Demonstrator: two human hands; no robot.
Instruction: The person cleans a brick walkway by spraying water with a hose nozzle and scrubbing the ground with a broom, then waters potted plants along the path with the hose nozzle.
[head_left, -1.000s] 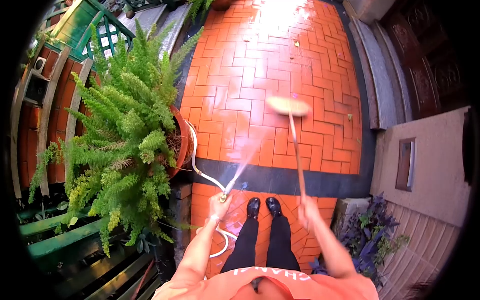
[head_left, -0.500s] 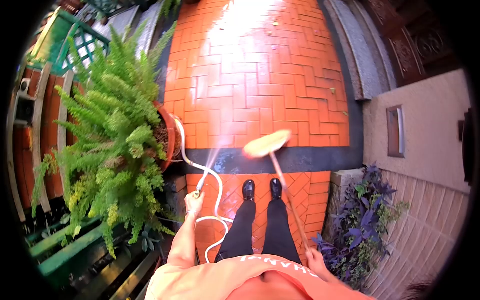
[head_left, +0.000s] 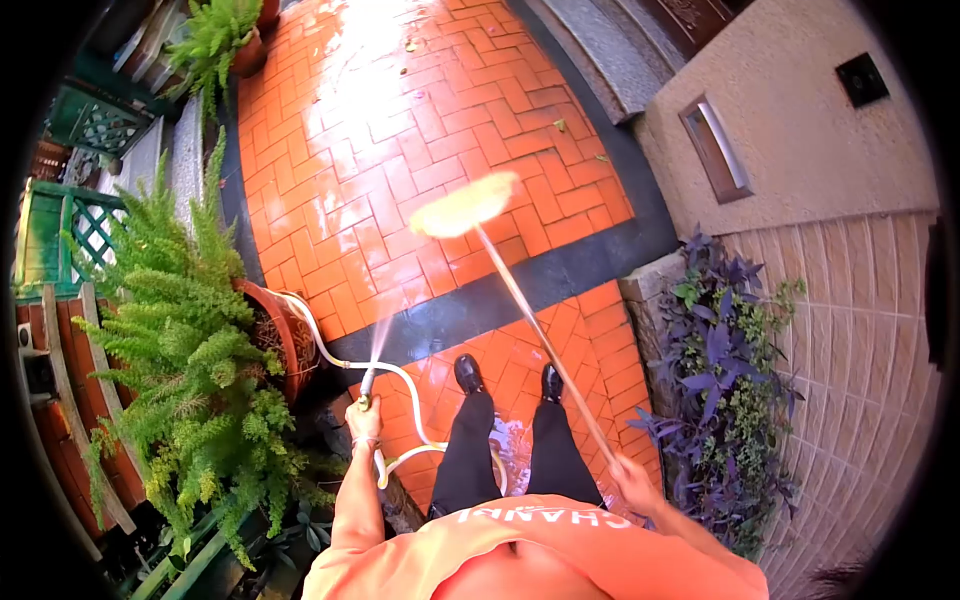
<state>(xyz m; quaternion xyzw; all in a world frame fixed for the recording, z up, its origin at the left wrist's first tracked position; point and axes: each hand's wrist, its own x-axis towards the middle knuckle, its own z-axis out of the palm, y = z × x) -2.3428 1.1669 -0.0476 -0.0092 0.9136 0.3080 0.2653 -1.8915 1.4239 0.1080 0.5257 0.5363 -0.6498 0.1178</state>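
Note:
My left hand (head_left: pixel 364 420) is closed round a hose nozzle (head_left: pixel 367 388), which sprays water forward onto the brick floor. From it the white hose (head_left: pixel 412 385) loops past my legs and round the plant pot. In my right hand (head_left: pixel 634 482) I grip the wooden handle of a broom (head_left: pixel 545 345). Its pale yellow head (head_left: pixel 465 204) is out in front, slightly blurred, over the wet orange bricks (head_left: pixel 400 235) beyond the dark border strip (head_left: pixel 450 318). My black shoes (head_left: pixel 468 374) stand on the near bricks.
A big fern (head_left: pixel 190 380) in a terracotta pot (head_left: pixel 290 340) stands at left, with a smaller potted fern (head_left: pixel 215 50) farther off. Purple-leaved plants (head_left: pixel 715 370) line the wall (head_left: pixel 850 350) at right. Stone steps (head_left: pixel 600 60) rise at upper right. Small leaves dot the floor.
The broom head has moved forward and to the left, with my right hand higher. My view has turned, and the left hand with its spraying nozzle appears slightly farther left.

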